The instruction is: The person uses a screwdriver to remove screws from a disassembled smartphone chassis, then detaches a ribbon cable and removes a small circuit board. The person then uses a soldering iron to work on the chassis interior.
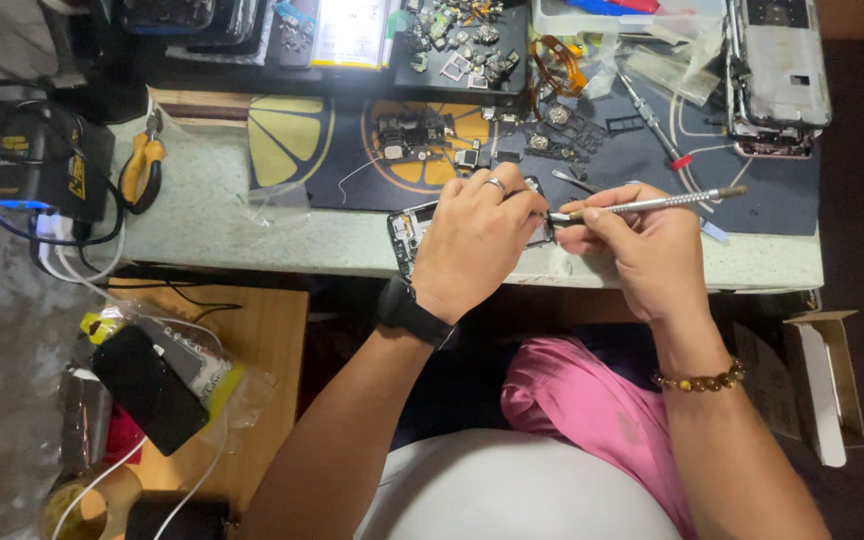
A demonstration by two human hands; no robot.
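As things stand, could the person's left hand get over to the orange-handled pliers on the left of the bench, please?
Probably yes. The pliers lie in the open on the bench top, with nothing between them and the left hand. But that hand is holding the opened phone and would have to let go.

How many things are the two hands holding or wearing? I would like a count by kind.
Opened dark phone body, under the left hand: 1
Slim silver metal screwdriver, in the right hand: 1
Silver finger ring: 1
Black wristwatch: 1
Amber bead bracelet: 1
Total: 5
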